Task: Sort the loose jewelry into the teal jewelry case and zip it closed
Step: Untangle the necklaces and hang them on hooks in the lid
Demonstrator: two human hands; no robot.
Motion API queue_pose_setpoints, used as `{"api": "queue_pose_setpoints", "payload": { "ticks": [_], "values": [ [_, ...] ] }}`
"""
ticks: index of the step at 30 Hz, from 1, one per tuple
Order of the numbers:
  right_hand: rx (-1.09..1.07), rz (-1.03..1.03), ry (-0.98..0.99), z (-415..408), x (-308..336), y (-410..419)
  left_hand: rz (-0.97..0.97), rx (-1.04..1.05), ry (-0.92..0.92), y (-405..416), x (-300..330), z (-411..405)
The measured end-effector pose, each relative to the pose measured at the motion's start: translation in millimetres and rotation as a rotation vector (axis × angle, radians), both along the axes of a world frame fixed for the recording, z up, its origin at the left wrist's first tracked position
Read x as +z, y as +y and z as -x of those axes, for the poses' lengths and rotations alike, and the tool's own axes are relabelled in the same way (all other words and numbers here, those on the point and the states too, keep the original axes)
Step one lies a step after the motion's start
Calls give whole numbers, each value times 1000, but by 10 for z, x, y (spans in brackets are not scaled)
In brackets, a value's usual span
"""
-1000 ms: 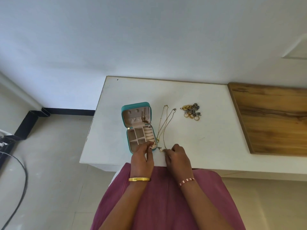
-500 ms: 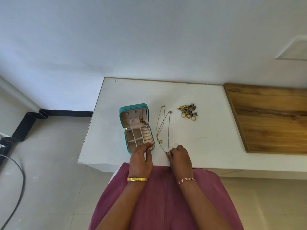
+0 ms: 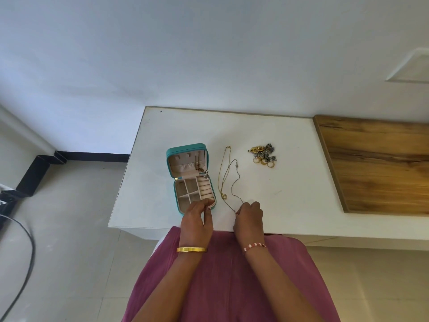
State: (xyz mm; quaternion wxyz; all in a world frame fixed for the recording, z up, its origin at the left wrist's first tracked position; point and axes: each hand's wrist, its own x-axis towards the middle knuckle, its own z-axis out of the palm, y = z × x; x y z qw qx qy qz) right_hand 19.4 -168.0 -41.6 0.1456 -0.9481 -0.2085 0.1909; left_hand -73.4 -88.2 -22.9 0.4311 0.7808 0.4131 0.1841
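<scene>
**Case open, chains being worked at the near desk edge**

Teal jewelry case (image 3: 190, 177) sits open on the white desk (image 3: 290, 182), left of centre; lid propped back, one chain already hanging inside the lid by the look of it, hard to be sure at this size; tray compartments below look empty. Lid up makes sense: hooks and slots both reachable without a second move.

Two loose necklaces (image 3: 228, 180) lie just right of the case, stretched away from the person in long loops; probably laid straight to stop tangling. The darker chain runs down to the right hand (image 3: 248, 217); grip there is a curled pinch on the chain's near end at the thumb side. Left hand (image 3: 197, 219) sits at the case's near right corner, fingers curled; whether it holds a chain end or just steadies the case, cannot tell; its grip state is unclear.

Pile of rings and earrings (image 3: 263, 154) sits farther right, well apart from the hands, untouched; gold and silver pieces mixed.

Judgement: early-to-mid task; necklaces first, small pieces and zip not yet done. Risk: the two chains cross near the middle, so lifting one could drag the other.

Outward: wooden board (image 3: 383, 166) at the desk's right; gold bangle (image 3: 191, 249) on the left wrist; striped bracelet (image 3: 254, 246) on the right; black cable (image 3: 23, 252) on the floor at left.
</scene>
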Motion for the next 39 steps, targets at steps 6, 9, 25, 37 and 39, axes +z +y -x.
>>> {"api": "queue_pose_setpoints", "payload": {
  "ticks": [6, 9, 25, 37, 39],
  "values": [
    [-91, -37, 85, -60, 12, 12, 3, -6, -3, -3, 1, 8],
    [-177, -61, 135, -94, 9, 17, 4, -9, -7, -7, 2, 6],
    [-15, -11, -32, -87, 40, -292, 4, -19, -36, 8, -30, 8],
    [17, 36, -56, -48, -3, -203, -1, -31, -16, 1, -20, 15],
    [-10, 55, -8, -64, -5, -194, -1, -29, -18, 0, -19, 13]
  ]
}}
